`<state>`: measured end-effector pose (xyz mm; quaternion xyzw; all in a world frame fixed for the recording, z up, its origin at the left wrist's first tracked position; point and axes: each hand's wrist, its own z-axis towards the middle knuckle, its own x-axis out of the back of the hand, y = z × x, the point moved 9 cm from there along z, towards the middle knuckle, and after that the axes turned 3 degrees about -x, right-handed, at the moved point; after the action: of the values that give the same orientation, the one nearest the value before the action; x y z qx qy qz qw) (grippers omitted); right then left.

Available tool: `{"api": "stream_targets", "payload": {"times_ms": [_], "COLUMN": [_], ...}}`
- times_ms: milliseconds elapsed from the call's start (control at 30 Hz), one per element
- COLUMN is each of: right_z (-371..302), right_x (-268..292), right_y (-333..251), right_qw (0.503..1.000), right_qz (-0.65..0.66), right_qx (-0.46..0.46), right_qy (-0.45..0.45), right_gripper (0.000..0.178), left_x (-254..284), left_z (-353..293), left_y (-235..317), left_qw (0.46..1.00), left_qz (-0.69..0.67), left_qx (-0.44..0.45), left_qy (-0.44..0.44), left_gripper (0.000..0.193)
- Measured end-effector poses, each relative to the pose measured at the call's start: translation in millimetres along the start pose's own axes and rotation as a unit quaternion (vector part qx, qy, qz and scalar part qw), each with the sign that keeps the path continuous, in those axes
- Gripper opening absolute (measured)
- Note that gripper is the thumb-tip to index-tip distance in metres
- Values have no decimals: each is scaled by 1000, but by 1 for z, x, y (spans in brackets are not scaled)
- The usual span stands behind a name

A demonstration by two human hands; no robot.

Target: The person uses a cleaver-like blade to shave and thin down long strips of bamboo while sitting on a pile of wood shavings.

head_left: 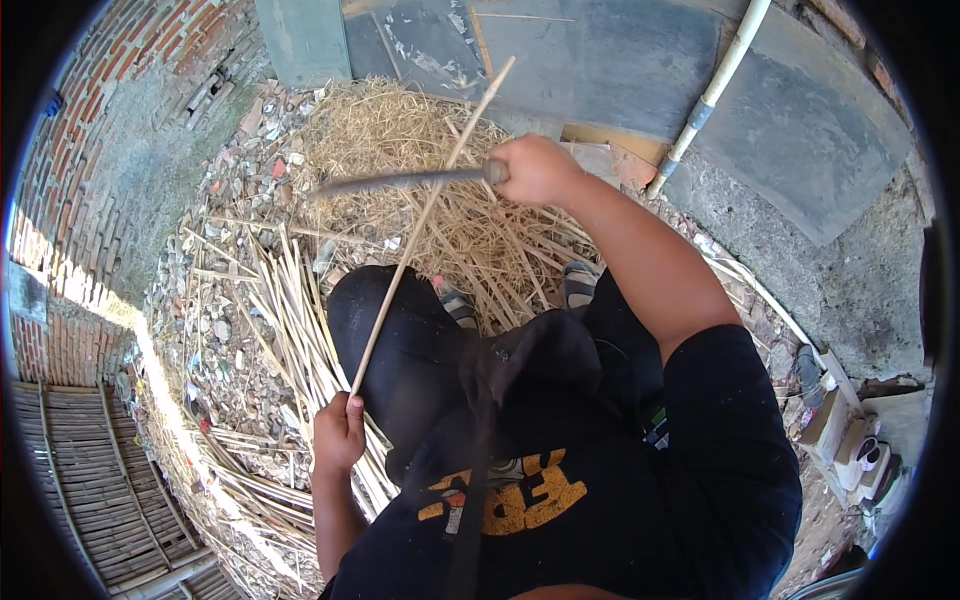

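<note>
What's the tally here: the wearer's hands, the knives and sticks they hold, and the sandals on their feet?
Hands: 2 (left hand, right hand)
Held knife: 1
Held stick: 1
Worn sandals: 2
Total: 6

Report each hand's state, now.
Left hand: closed around the near end of a long, thin stick.
Right hand: closed, gripping a long-bladed knife.
</note>
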<state>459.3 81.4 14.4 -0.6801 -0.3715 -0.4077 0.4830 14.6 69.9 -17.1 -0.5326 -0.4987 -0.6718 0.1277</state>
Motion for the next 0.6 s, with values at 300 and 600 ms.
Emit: {"api": "stream_targets", "payload": {"times_ms": [300,600], "right_z": [-3,17], "right_x": [24,29], "right_y": [13,107], "right_qw": [984,966], "right_qz": [69,82], "right_qx": [-69,-144], "right_qy": [149,200], "right_gripper": [25,30], "left_x": [9,17], "left_z": [-10,-14], "left_y": [-1,-12], "left_qw": [998,993], "left_qz": [-53,-79], "left_qx": [29,52], "left_qy": [-32,-73], "left_gripper": [49,59]}}
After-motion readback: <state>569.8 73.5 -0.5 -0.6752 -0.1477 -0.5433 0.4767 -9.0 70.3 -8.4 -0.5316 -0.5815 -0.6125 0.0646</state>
